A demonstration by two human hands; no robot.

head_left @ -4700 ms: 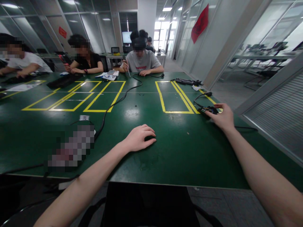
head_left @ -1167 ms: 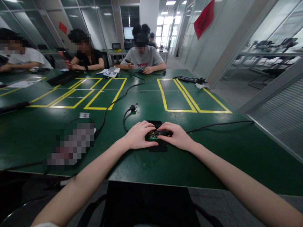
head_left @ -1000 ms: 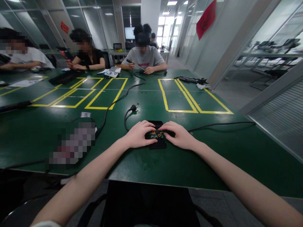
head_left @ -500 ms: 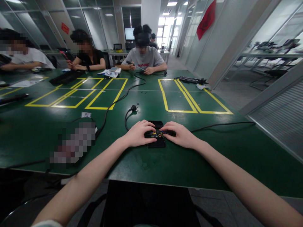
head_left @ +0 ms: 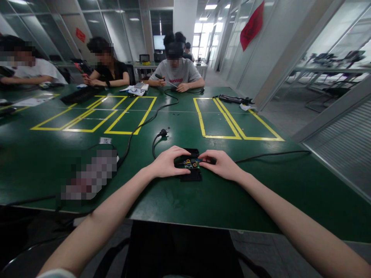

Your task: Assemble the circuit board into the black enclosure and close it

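A small circuit board (head_left: 192, 164) with yellow-ringed coils lies low over the table between my hands. My left hand (head_left: 165, 163) grips its left end, thumb on the near edge and fingers on the far edge. At the board's right end, my right hand (head_left: 223, 165) pinches the black cable (head_left: 261, 155), which runs off to the right. One black plastic casing half (head_left: 191, 176) lies flat on the near side of the board. The other casing half (head_left: 191, 151) is on the far side, partly hidden by my left fingers.
A black power plug (head_left: 163, 133) on a short cord lies beyond my left hand. To the left is a blurred-out object (head_left: 92, 175) near a long black cable (head_left: 130, 139). Yellow tape (head_left: 223, 136) marks the green table (head_left: 162, 200). Several people sit across it.
My left fingers have opened slightly and shifted left, showing more of the board. My right fingertips have drawn together at the cable's end.
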